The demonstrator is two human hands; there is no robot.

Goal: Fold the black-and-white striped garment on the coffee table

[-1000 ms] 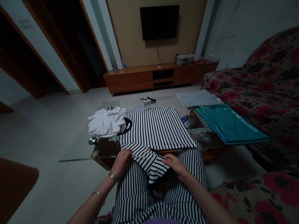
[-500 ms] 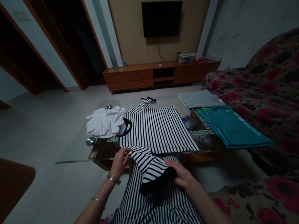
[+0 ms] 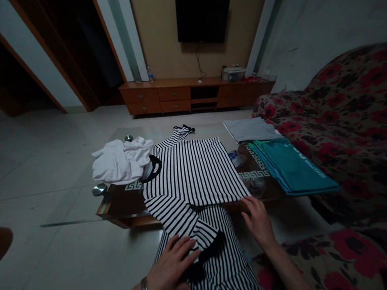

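Striped black-and-white fabric fills the middle of what we see: a striped garment [image 3: 192, 172] lies spread across the glass tabletop [image 3: 118, 204], its body flat near the centre and its lower part hanging over the near edge onto our lap. One sleeve [image 3: 182, 222] runs from the tabletop's near edge down to a black cuff just beside our left hand [image 3: 172, 272]. That hand rests flat on the striped cloth in our lap, fingers spread and gripping nothing, a bracelet on the wrist. Our right hand [image 3: 260, 222] sits at the near edge of the tabletop, fingers loosely extended, their tips touching the near right corner of the garment's body; whether they pinch the cloth we cannot tell. A crumpled white garment [image 3: 119, 162] lies toward the left edge of the tabletop. Folded teal clothes [image 3: 292, 166] lie along the right edge, with a folded grey piece [image 3: 250, 128] at the far right corner. A floral sofa [image 3: 355, 119] stands beyond the right edge.
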